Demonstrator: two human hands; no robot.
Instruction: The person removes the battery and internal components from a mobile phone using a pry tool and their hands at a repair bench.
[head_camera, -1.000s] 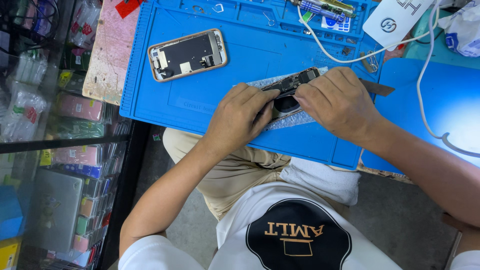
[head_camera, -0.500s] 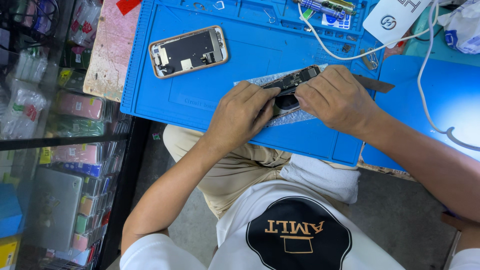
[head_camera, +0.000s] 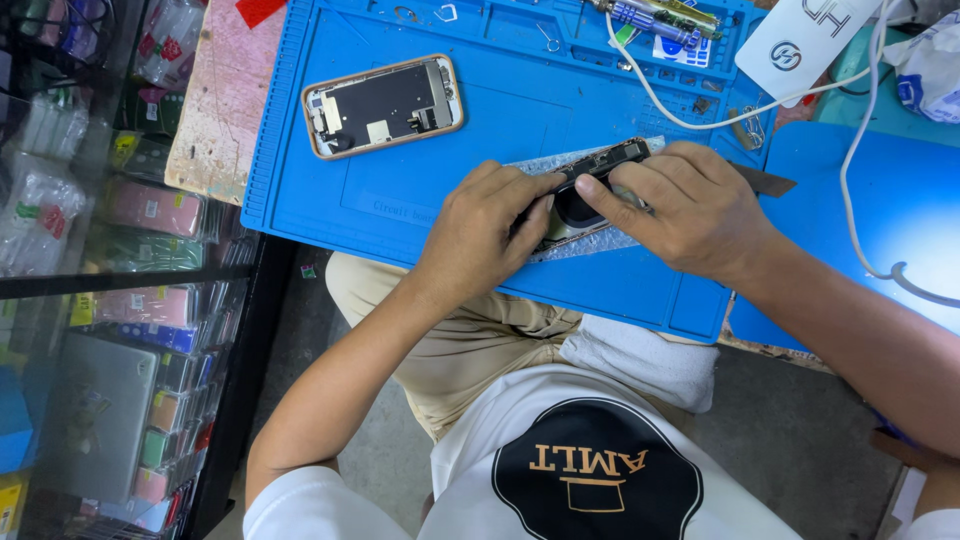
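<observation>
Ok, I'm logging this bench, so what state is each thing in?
Phone: opened, insides showing, lying flat on the mat, untouched.
Phone part: held by both hands on a bubble-wrap strip.
Left hand: gripping the part.
Right hand: pressing on the part.
White cable: loose, draped across the blue mat.

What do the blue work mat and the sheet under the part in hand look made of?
Blue mat: likely silicone rubber, matte, with moulded ridges and compartments. Sheet beneath the phone part: apparently clear bubble wrap, glossy and dimpled. Both hands, left hand and right hand, press on it.
</observation>
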